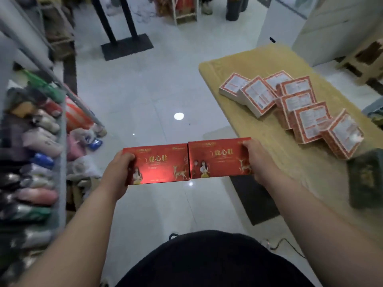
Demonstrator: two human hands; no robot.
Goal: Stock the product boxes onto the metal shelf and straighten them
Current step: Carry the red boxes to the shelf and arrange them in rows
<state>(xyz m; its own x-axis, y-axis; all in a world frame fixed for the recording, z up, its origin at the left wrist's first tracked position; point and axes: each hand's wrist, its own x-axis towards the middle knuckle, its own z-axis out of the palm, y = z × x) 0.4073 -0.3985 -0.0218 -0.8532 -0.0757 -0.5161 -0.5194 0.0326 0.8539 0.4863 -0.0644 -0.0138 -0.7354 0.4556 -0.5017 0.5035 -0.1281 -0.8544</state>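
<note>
Left red box (159, 164) and right red box (217, 158) are held edge to edge above the tiled floor, left hand (121, 168) and right hand (256, 160) each clamped on an outer end, thumbs on the fronts and fingers hidden behind, with further boxes (300, 106) heaped on the yellow-covered table (238, 65) and the shelf (61, 162) at left blurred and cut off.

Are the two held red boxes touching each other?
Touching. Head view: the left red box and right red box butt end to end, no floor showing between.
</note>
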